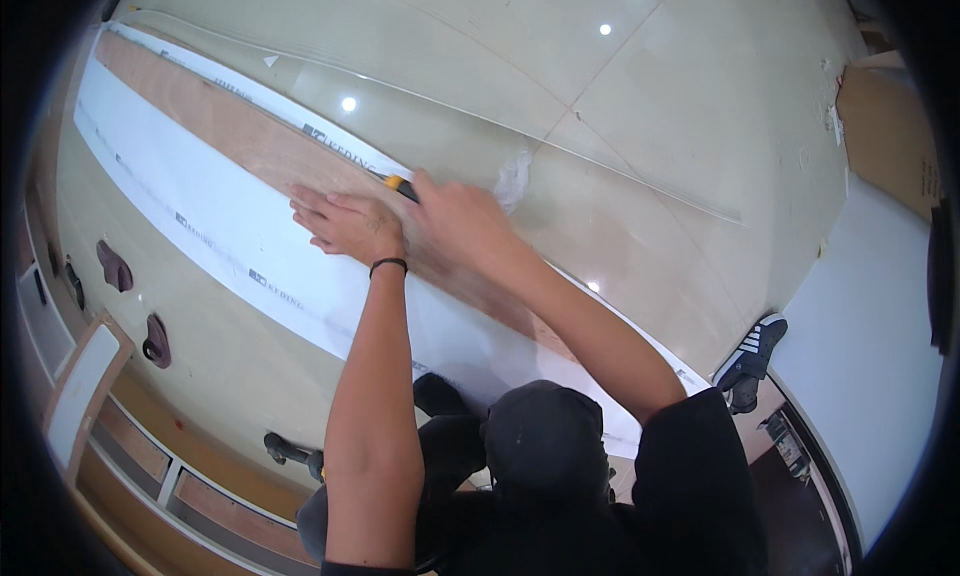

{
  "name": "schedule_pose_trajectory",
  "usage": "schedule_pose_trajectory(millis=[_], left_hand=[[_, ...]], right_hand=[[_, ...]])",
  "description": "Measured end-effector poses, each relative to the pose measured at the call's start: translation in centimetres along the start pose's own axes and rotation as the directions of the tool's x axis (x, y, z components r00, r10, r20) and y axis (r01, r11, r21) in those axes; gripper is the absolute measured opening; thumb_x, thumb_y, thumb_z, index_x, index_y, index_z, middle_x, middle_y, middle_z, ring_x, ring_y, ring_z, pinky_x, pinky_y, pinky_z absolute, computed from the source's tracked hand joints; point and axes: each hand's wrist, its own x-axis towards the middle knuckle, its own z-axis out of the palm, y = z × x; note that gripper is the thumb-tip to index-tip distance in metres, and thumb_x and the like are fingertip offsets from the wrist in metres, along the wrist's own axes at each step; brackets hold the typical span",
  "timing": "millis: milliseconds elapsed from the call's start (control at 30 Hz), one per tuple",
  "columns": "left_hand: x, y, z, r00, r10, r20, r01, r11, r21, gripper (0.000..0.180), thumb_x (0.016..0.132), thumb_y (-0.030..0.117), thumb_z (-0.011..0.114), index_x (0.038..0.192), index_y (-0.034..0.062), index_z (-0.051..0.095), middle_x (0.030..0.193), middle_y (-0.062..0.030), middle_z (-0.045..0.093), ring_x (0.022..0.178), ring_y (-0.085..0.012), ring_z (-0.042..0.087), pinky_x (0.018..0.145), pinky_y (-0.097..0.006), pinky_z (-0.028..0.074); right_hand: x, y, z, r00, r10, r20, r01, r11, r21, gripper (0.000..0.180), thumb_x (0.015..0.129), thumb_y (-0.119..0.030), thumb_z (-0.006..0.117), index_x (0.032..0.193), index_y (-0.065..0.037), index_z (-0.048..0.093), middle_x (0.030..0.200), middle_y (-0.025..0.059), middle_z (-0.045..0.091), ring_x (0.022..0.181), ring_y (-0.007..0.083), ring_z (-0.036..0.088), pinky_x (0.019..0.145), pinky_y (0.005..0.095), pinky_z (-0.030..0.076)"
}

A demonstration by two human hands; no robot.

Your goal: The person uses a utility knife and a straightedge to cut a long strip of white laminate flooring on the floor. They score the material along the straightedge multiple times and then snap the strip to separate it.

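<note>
Brown, wood-toned facing is shown between white bands on the long panel [190, 101], stretched over the tiled floor [480, 36], its long axis run from far left to near right; the yellow-and-black hand tool [394, 182] is gripped by the right hand [455, 216], fingers curled round its handle; its tip is aimed far left, roughly along the panel, right at the far white band [340, 148], to which the right hand is nearer; by the left hand [350, 224], fingers slightly spread, the panel's middle is covered, palm down.

Left hand [352, 226] on board [225, 206]; tool [397, 184] right
</note>
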Motion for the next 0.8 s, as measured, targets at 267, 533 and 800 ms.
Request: schedule_pose_trajectory(millis=[267,533,800], left_hand=[[-0.1,0.2,-0.6,0.998,-0.028,0.057,0.031,0.998,-0.053,0.063,0.103,0.044,0.024,0.156,0.0105,0.019,0.157,-0.0185,0.027,0.146,-0.0383,0.022,0.116,-0.058,0.015],[-0.1,0.1,-0.5,0.998,-0.023,0.053,0.026,0.998,-0.059,0.063,0.103,0.046,0.021,0.156,0.011,0.019,0.158,-0.0175,0.026,0.146,-0.0384,0.021,0.116,-0.057,0.015],[0.0,0.1,-0.5,0.999,0.002,0.05,0.001,0.998,-0.059,0.059,0.103,0.035,0.023,0.155,0.008,0.021,0.158,-0.0205,0.025,0.146,-0.0396,0.02,0.115,-0.059,0.017]], right_hand=[[7.0,-2.4,1.4,0.997,-0.063,-0.042,0.065,0.996,0.056,0.027,0.094,-0.025,0.055,0.101,0.0,0.058,0.082,0.0207,0.068,0.077,0.0381,0.069,0.068,0.0478,0.054],[7.5,-2.7,1.3,0.999,-0.04,0.008,0.04,0.999,0.015,0.026,0.094,-0.024,0.055,0.101,0.001,0.06,0.085,0.0216,0.069,0.081,0.0378,0.07,0.071,0.0469,0.056],[5.9,-2.5,1.0,0.999,-0.02,0.03,0.022,0.996,-0.091,0.022,0.091,-0.019,0.056,0.099,0.002,0.06,0.089,0.0211,0.071,0.086,0.0349,0.071,0.075,0.0444,0.057]])
